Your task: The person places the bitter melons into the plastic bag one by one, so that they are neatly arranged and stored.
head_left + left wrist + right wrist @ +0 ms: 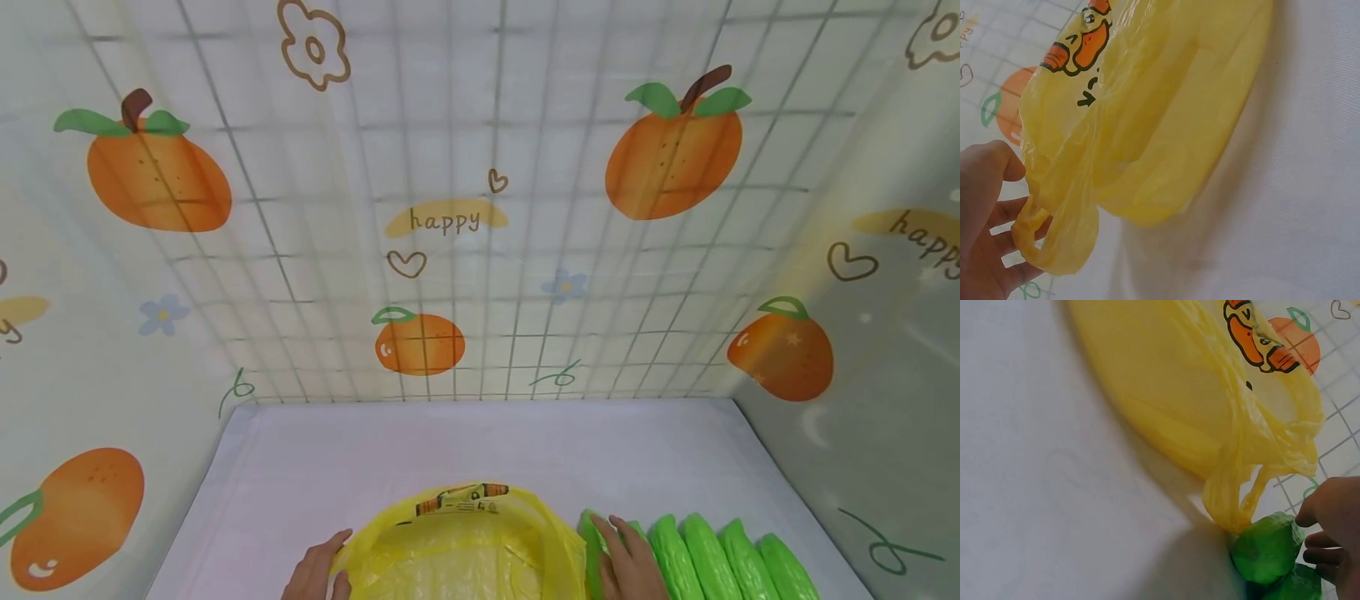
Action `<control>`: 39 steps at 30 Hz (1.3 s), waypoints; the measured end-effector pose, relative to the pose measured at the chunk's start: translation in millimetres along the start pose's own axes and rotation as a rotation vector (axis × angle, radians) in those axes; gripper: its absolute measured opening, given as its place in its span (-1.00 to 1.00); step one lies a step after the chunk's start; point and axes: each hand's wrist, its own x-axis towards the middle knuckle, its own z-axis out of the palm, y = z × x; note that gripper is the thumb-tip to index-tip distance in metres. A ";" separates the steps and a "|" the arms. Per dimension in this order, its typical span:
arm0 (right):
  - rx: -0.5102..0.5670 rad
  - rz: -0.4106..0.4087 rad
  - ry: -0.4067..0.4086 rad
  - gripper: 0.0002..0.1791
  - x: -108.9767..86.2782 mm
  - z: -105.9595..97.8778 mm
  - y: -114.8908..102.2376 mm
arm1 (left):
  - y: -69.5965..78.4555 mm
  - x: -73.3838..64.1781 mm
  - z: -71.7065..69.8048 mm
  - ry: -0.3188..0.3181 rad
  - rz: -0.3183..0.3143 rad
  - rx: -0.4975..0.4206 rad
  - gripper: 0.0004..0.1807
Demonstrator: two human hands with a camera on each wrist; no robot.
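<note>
Behind the yellow bag (442,575), the word "happy" (444,221)

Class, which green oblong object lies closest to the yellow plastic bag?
In the head view, the leftmost green object, right beside the bag; the other green objects line up farther right.

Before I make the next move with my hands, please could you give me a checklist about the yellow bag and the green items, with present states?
1. Yellow bag, mouth open: ok, the head view looks inside.
2. Left hand at the left handle: ok, fingers reach behind it.
3. Right hand at the nearest green item: ok.
4. Firm right-hand grip: cannot tell.
5. Green items all in plain sight: not ok, the right hand partly hides some.
6. Right handle free of the nearest green item: cannot tell.
</note>
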 end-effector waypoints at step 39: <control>0.084 0.398 -0.595 -0.50 27.6 -12.3 -29.4 | -1.3 2.9 0.9 0.043 -0.001 -0.081 -0.63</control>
